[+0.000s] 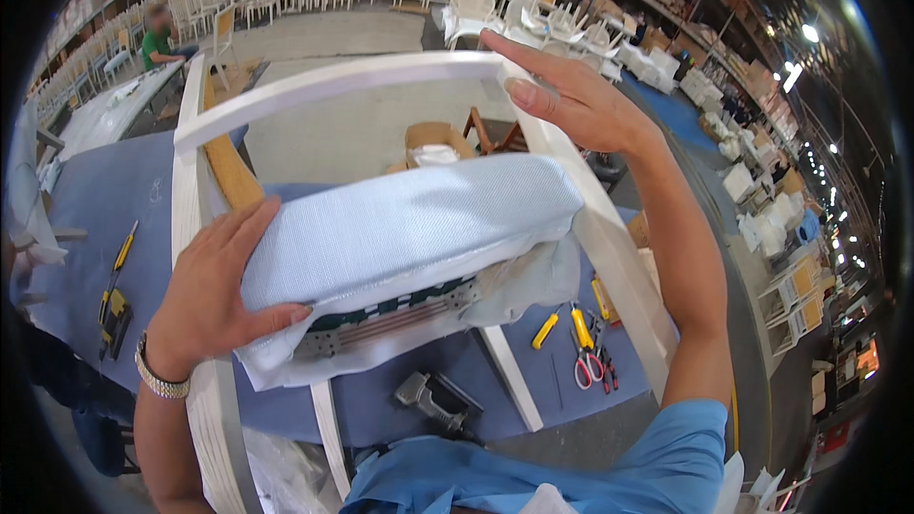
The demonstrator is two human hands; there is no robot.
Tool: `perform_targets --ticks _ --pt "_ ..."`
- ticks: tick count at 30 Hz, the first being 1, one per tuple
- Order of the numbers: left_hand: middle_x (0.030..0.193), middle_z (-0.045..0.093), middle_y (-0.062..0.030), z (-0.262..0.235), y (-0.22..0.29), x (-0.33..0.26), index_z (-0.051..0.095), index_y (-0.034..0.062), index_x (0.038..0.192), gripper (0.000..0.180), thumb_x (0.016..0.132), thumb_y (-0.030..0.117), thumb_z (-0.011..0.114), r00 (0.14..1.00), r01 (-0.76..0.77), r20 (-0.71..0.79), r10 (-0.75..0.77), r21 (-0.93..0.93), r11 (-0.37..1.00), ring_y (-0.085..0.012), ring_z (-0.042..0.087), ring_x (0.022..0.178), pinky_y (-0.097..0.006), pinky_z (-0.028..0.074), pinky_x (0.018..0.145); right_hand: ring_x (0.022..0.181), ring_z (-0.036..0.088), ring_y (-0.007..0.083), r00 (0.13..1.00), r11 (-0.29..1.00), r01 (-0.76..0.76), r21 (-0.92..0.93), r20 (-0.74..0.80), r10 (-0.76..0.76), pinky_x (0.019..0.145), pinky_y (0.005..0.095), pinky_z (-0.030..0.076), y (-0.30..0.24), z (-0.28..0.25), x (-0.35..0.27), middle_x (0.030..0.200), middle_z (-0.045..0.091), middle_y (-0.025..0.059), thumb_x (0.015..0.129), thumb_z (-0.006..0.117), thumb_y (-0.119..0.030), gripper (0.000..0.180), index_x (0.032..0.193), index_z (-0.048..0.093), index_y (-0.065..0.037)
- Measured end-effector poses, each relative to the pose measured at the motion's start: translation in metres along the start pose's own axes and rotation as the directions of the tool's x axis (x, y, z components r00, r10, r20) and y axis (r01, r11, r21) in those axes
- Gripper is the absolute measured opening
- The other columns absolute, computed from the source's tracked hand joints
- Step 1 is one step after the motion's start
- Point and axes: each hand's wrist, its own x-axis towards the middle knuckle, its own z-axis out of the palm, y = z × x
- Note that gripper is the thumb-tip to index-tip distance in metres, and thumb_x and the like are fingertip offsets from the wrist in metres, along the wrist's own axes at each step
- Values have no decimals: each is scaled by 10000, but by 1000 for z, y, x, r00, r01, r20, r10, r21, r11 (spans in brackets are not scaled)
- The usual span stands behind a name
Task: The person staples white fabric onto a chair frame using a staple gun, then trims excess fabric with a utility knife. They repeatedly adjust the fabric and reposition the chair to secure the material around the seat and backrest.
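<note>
One cushion (409, 228) (underside (400, 321) partly hidden)

From my remote post I see my left hand (221, 284) against the left end of the pale blue cushion (409, 214), its fingertips near the upper corner, its thumb spread wide over the front side. Whether it grips or only presses, I cannot tell. My left forearm (169, 438) rises from below this end. My right hand (579, 103) is beyond the cushion's right end, apart from it, with straight fingers; my right forearm (681, 238) stands to its right, elbow bent.
</note>
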Motion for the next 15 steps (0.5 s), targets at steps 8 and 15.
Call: perform_targets --ticks 8,15 --pt "1370 547 -249 4 -7 -7 471 -10 1429 944 715 512 801 999 -14 -35 13 -27 1000 -425 538 1244 -446 416 1072 1221 557 434 919 999 38 -29 393 -24 1061 453 426 -30 49 -3 1412 535 256 873 535 -715 959 1551 345 -64" --pt "1378 545 -252 5 -9 -1 495 -29 1400 961 727 589 791 999 43 13 -42 -81 996 -411 546 1248 -435 429 1071 1276 519 441 896 986 161 -46 425 -127 1085 465 403 -70 82 34 1426 516 268 862 591 -654 951 1539 342 -35"
